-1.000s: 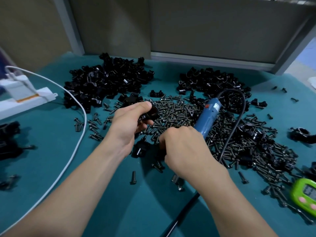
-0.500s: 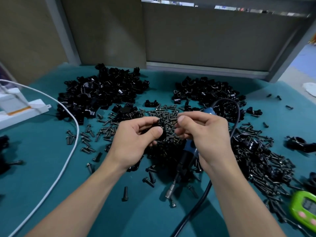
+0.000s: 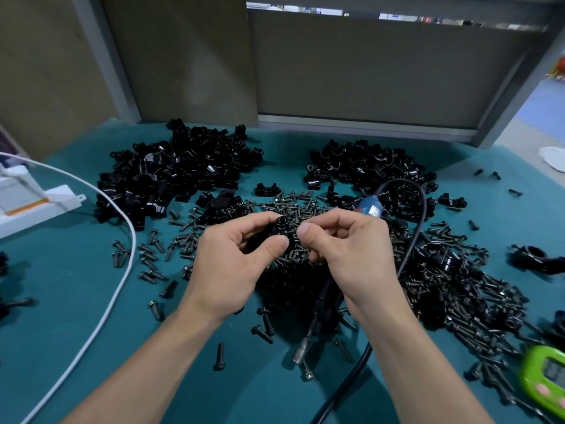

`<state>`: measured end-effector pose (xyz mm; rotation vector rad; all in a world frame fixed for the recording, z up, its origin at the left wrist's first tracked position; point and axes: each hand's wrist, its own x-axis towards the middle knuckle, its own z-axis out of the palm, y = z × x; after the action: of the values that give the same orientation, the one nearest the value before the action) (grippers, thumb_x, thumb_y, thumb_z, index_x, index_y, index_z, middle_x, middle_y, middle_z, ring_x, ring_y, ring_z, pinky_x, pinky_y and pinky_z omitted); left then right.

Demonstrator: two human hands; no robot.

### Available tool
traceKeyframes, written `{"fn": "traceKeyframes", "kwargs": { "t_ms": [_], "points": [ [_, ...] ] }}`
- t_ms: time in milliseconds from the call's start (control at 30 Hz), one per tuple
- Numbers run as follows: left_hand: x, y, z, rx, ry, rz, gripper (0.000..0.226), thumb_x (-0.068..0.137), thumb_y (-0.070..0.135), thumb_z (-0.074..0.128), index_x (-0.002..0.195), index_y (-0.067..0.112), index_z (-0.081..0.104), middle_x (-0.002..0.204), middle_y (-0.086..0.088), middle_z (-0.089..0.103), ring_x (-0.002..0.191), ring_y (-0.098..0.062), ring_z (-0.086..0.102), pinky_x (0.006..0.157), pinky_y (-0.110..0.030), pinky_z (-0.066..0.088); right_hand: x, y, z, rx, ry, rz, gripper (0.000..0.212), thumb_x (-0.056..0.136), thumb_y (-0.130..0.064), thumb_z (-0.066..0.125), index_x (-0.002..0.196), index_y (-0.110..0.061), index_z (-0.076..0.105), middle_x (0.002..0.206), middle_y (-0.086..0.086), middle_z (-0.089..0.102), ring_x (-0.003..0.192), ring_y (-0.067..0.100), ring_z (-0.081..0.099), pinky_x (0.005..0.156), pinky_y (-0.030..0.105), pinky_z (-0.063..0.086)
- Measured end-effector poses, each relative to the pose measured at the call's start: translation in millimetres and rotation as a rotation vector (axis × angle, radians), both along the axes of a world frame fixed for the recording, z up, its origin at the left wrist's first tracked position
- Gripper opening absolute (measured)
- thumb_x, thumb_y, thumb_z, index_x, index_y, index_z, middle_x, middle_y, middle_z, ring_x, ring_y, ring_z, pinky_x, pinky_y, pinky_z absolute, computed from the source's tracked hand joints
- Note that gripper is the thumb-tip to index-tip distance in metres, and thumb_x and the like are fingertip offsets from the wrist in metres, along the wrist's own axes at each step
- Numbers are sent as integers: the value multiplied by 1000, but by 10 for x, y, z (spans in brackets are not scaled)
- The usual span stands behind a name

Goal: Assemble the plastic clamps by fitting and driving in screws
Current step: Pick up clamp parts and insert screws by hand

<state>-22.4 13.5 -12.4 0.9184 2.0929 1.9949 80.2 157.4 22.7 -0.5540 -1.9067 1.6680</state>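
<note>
Teal-covered table (image 3: 76,332), grey partition panels behind it. Far-left heap of black plastic clamp halves (image 3: 183,169), a second far-right heap (image 3: 367,166), loose dark metal screws (image 3: 458,295) spread across the middle and off to the right.

Step in hand, as I read it: fitting a screw by hand, no driving yet.

- Left hand (image 3: 232,264) holds one black plastic clamp (image 3: 279,231) up over the middle of the screw pile, thumb and fingers curled round it, round boss facing up.
- Right hand (image 3: 351,255) is just beside it, thumb and forefinger tips pressed together at the clamp's right edge, other fingers curled in. I take it they pinch a single small screw, but it's mostly hidden.
- Blue electric screwdriver (image 3: 370,208) lies on the table beneath the right hand, not held. Its blue end points far, its metal bit end (image 3: 301,351) sits near, between the wrists. Its black cable (image 3: 412,240) loops round to the right.

Next move calls for getting the screw square in its hole and started so it stays put. Then the right hand must let go and pick up the screwdriver while the left keeps the clamp steady. Main risk: the screw goes in crooked or drops back into the pile.

Off-task: white cable (image 3: 122,270) on the left, green timer (image 3: 547,381) near right.
</note>
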Motion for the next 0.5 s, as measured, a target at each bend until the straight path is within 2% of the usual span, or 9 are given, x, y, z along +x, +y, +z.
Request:
{"fn": "traceKeyframes", "kwargs": {
  "t_ms": [100,200,267,333,500],
  "points": [
    [25,-20,16,-52,74,-7,35,81,35,86,114,43,76,109,20,77,105,-4,73,94,-37,58,-2,20,-30,35,-12,-5,10,81,-16,88,78,-22,80,69,7,74,55,15,63,59,28,56],
    [36,-41,43,-82,119,7,39,78,40,85,116,46,75,110,29,75,108,6,69,96,-20,55,-6,19,-44,-15,-5,11,10,82,-13,87,77,-17,79,69,10,73,55,17,63,60,30,56],
    [30,-33,35,-110,132,6,42,79,32,89,117,44,76,110,31,74,107,9,68,93,-12,52,-10,22,-44,-61,9,31,10,83,-10,85,75,-12,78,67,10,72,54,18,62,58,27,55],
    [26,-23,16,-132,132,-2,44,80,23,90,117,42,77,109,30,74,105,9,69,92,-12,52,-8,21,-41,-96,18,48,11,84,-9,83,75,-10,77,65,9,71,53,17,62,56,24,54],
    [9,-15,5,-97,130,-2,40,82,21,88,110,48,77,106,30,75,104,7,70,90,-11,52,-25,-19,-49,-16,27,49,12,82,-10,86,75,-17,79,67,13,71,55,16,61,58,26,55]
  ]
}}
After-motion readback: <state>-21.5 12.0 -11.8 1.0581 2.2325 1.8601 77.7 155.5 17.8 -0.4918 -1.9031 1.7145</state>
